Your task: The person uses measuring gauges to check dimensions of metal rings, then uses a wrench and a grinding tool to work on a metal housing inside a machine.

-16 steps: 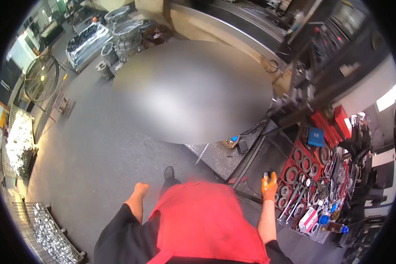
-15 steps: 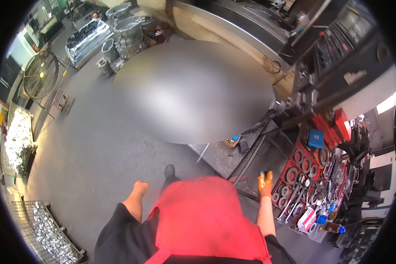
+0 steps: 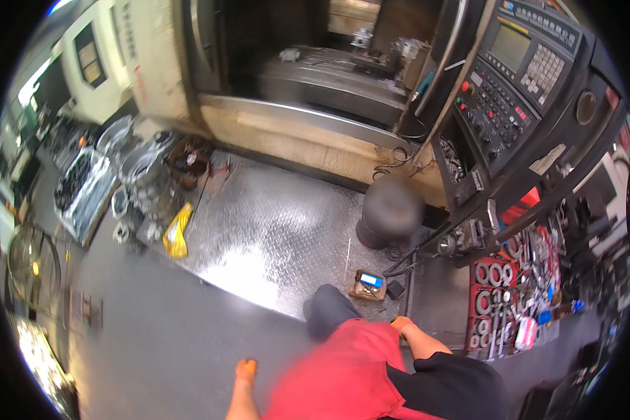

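Note:
My left hand [image 3: 246, 369], in orange, hangs at my side over the dark floor. Its fingers look loosely curled, with nothing seen in them. At the right edge of my red apron [image 3: 343, 360] is my right hand [image 3: 402, 325], also orange. The apron hides part of it, and its fingers are too small to read. Beyond that hand, a small brown box [image 3: 368, 285] holding a device with a lit blue-white display rests on the tread-plate platform [image 3: 280, 210]. My dark-clad leg [image 3: 329, 311] is at the platform's front edge.
A machine control panel [image 3: 507, 84] hangs at the right, beside the open machine bay [image 3: 329, 77]. A dark round drum [image 3: 383, 227] stands on the platform. Red trays [image 3: 479, 301] of rings and tools lie at right. A yellow bag [image 3: 178, 231] and stacked metal castings [image 3: 143, 182] sit left.
My view has swung toward the machine, and the platform and control panel have come into sight. My leg has moved up to the platform edge. My right hand has drawn in beside the apron.

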### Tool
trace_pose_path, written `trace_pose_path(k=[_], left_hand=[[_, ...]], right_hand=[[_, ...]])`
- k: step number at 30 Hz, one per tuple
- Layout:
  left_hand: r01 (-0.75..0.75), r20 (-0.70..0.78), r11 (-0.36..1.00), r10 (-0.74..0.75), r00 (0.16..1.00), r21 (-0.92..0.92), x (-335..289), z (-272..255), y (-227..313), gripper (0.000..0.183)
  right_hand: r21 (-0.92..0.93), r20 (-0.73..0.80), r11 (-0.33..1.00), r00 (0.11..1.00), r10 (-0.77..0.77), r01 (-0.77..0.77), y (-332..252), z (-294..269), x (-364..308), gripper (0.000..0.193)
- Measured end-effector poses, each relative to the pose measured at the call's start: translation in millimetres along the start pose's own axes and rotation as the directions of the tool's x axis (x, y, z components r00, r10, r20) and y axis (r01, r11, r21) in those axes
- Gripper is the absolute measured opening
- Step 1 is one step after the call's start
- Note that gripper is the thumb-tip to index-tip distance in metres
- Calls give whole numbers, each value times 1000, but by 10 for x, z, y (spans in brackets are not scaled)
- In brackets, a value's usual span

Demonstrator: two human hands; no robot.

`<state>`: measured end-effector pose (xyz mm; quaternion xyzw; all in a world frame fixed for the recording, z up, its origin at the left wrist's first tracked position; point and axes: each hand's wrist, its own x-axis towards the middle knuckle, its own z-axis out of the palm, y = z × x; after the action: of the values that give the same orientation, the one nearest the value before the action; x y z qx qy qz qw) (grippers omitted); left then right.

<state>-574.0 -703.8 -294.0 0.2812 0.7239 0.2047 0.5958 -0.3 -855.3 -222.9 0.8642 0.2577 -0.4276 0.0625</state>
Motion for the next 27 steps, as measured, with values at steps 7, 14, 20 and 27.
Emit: trace_pose_path(k=[7, 14, 20, 27], left_hand=[[-66, 204, 984, 31, 978, 168, 605, 630, 1789, 22], [-36, 275, 931, -70, 959, 363, 960, 90, 3538, 19], [183, 471, 982, -141, 871, -45, 2092, 488, 5288, 20], [-210, 432, 809, -60, 900, 549, 2495, 1259, 6757, 21]], right_hand=[[200, -27, 980, 1000, -8, 13, -868, -311, 1777, 49], [274, -229, 949, 969, -97, 160, -3039, -3214, 597, 54], [322, -592, 936, 802, 81, 143, -3378, -4479, 288, 50], [634, -461, 773, 790, 403, -25, -3053, -4637, 28, 53]])
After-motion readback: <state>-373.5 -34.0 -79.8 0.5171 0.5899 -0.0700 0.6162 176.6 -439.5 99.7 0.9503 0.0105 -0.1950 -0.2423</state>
